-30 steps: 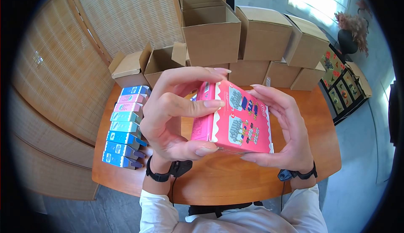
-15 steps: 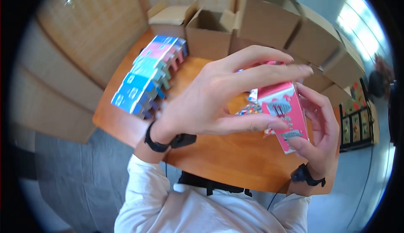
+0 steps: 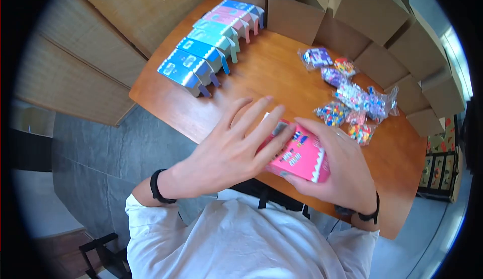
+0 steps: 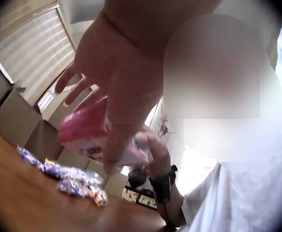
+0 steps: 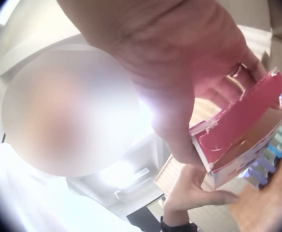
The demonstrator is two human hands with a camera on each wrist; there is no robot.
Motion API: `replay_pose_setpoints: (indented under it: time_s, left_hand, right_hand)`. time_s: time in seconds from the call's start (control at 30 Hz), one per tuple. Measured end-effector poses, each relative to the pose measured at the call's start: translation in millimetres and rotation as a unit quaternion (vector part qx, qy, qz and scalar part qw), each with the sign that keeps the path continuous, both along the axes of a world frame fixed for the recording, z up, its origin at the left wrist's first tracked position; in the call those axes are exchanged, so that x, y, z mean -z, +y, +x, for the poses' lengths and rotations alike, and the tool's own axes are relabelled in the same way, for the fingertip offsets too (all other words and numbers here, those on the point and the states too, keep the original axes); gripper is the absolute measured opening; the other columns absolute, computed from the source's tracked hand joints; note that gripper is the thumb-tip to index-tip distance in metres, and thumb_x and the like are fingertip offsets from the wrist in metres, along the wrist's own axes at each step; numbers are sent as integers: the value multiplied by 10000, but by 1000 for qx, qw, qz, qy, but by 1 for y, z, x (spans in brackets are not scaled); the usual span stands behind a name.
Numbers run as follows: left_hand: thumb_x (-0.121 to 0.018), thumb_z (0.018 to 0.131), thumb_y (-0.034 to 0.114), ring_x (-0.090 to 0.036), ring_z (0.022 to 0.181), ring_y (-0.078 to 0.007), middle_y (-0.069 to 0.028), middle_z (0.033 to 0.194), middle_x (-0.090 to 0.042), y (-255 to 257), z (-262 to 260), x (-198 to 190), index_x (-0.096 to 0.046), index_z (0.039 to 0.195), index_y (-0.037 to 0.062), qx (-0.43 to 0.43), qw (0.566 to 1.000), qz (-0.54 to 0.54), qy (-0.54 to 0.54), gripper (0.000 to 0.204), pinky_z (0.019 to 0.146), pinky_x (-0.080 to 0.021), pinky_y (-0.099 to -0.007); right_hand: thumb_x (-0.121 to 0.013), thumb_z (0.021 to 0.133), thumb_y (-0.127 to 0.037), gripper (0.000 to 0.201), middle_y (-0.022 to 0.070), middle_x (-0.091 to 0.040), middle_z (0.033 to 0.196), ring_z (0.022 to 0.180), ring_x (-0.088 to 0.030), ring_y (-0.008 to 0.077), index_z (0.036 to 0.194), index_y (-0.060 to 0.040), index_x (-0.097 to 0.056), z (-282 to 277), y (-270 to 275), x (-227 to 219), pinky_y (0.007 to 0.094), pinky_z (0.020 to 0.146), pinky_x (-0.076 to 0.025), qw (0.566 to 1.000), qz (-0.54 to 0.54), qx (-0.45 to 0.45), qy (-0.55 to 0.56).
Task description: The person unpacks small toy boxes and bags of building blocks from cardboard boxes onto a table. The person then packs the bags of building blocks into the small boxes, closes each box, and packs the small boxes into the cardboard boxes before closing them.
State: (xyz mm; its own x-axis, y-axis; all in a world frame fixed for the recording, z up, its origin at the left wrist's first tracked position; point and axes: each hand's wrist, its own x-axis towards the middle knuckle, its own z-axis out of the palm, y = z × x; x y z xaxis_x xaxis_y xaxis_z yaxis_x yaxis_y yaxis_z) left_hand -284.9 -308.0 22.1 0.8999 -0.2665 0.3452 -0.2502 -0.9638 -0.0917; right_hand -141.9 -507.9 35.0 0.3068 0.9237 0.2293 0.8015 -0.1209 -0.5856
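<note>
A small pink cardboard box (image 3: 302, 160) with printed pictures is held above the near edge of the table. My right hand (image 3: 346, 167) grips it from the right, thumb on the near side and fingers round the far side. In the right wrist view, one end of the box stands open, with a pink flap (image 5: 242, 116) and rough torn edges. My left hand (image 3: 226, 150) is spread at the box's left side, its fingers extended and partly covering the box. Beyond the box, several clear bags of small colourful pieces (image 3: 352, 97) lie on the table.
A row of blue, green and pink boxes (image 3: 209, 37) with hanging flaps stands at the table's (image 3: 282, 67) far left. Brown cardboard boxes (image 3: 294, 17) line the back, some stacked. A woven screen (image 3: 146, 7) is behind the left edge.
The view has turned down and left. The box has come lower, nearer my body, and its printed face has turned. My left hand has loosened from its earlier hold and spread its fingers.
</note>
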Motion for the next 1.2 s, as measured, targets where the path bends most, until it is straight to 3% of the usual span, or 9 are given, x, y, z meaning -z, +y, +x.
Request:
replay_pose_setpoints:
  time_s: [0.03, 0.13, 0.17, 0.23, 0.3, 0.4, 0.5, 0.93, 1.2]
  left_hand:
    - [-810, 746, 327, -590, 1268, -295, -184, 1354, -578, -1, -4, 11, -599, 1358, 44, 7, 1000, -10, 9, 707, 1030, -499, -447]
    - [-789, 742, 158, -630, 1176, -299, -111, 1124, -688, 4, -20, 23, -669, 1217, 72, 50, 992, -104, 59, 497, 1029, -485, -451]
    - [-789, 742, 158, -630, 1176, -299, -111, 1124, -688, 14, -25, 21, -669, 1217, 72, 48, 991, -107, 60, 497, 1029, -485, -451]
    - [-786, 697, 22, -614, 1188, -302, -99, 1144, -665, 43, -40, 16, -675, 1152, 70, -49, 983, -155, 88, 471, 996, -508, -422]
    - [-785, 681, -58, -577, 1234, -323, -98, 1231, -618, 72, -56, 6, -661, 1137, 68, -138, 969, -188, 80, 490, 993, -511, -420]
    - [-819, 742, -20, -489, 1340, -359, -124, 1394, -510, 112, -82, 11, -649, 1164, 84, -277, 939, -168, 117, 466, 1042, -493, -446]
    - [-806, 765, -16, -440, 1394, -358, -135, 1429, -477, 135, -92, 18, -649, 1171, 100, -332, 930, -121, 97, 451, 1076, -476, -453]
    - [-788, 834, 49, -412, 1405, -397, -181, 1467, -440, 186, -72, 46, -524, 1365, 104, -339, 938, -63, -12, 595, 1164, -382, -478]
    - [-682, 862, -74, -378, 1444, -423, -199, 1535, -402, 142, -77, 34, -455, 1457, 109, -359, 929, -72, -51, 662, 1192, -339, -506]
  right_hand:
    - [-887, 752, -322, 748, 191, -689, 1207, 1082, -683, 365, 1353, -16, -563, 0, 1, 5, 441, 924, -541, 1000, -10, 7, 9]
    - [-868, 802, -309, 769, 168, -653, 1356, 1187, -666, 296, 1421, -9, -526, 1, 8, 3, 393, 1011, -508, 950, -185, 1, 252]
    - [-868, 802, -309, 769, 168, -653, 1356, 1187, -666, 296, 1421, -9, -526, 1, 5, 5, 393, 1011, -508, 949, -189, -1, 253]
    - [-856, 834, -300, 764, 162, -630, 1403, 1261, -631, 275, 1452, -12, -513, 4, -3, 11, 369, 1035, -489, 993, -77, 2, 91]
    - [-849, 836, -253, 763, 158, -616, 1428, 1298, -609, 278, 1473, -12, -503, 7, -6, 7, 373, 1047, -479, 993, -36, 7, 111]
    - [-845, 808, -179, 758, 152, -624, 1423, 1301, -615, 284, 1467, -6, -511, 13, -8, 6, 388, 1035, -491, 994, 4, 50, 102]
    - [-864, 812, -194, 722, 187, -657, 1350, 1201, -661, 336, 1425, -9, -531, 11, -3, 7, 407, 997, -532, 994, 14, 50, 94]
    - [-860, 815, -168, 744, 171, -653, 1365, 1160, -682, 316, 1455, -27, -509, 15, -4, 9, 391, 956, -553, 993, -19, 64, 94]
    - [-841, 869, -223, 692, 161, -671, 1315, 1171, -672, 290, 1447, -27, -514, 28, -12, -3, 378, 953, -558, 991, 13, 78, 107]
